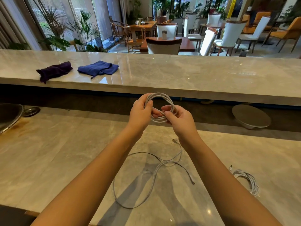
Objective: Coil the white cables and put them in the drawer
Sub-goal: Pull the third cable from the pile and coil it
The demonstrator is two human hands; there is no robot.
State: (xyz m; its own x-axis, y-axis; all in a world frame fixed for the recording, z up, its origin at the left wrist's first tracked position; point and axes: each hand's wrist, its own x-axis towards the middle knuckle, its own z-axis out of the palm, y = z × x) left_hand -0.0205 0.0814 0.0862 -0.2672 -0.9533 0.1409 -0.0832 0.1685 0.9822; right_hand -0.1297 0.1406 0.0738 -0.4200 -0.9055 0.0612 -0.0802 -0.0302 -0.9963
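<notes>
Both hands hold one coiled white cable (164,97) up over the marble counter (48,152). My left hand (140,111) pinches the coil's left side, and my right hand (180,121) grips its lower right side. A second white cable (154,173) lies loose and uncoiled on the counter below my arms, its plugs at both ends showing. A third white cable (249,180) lies loosely bunched on the counter at the right. No drawer is in view.
A raised marble ledge (179,75) runs across behind the counter, with a purple cloth (54,70) and a blue cloth (99,67) on it. A sink (8,116) sits at the far left. A round grey stand (251,118) rests at the right.
</notes>
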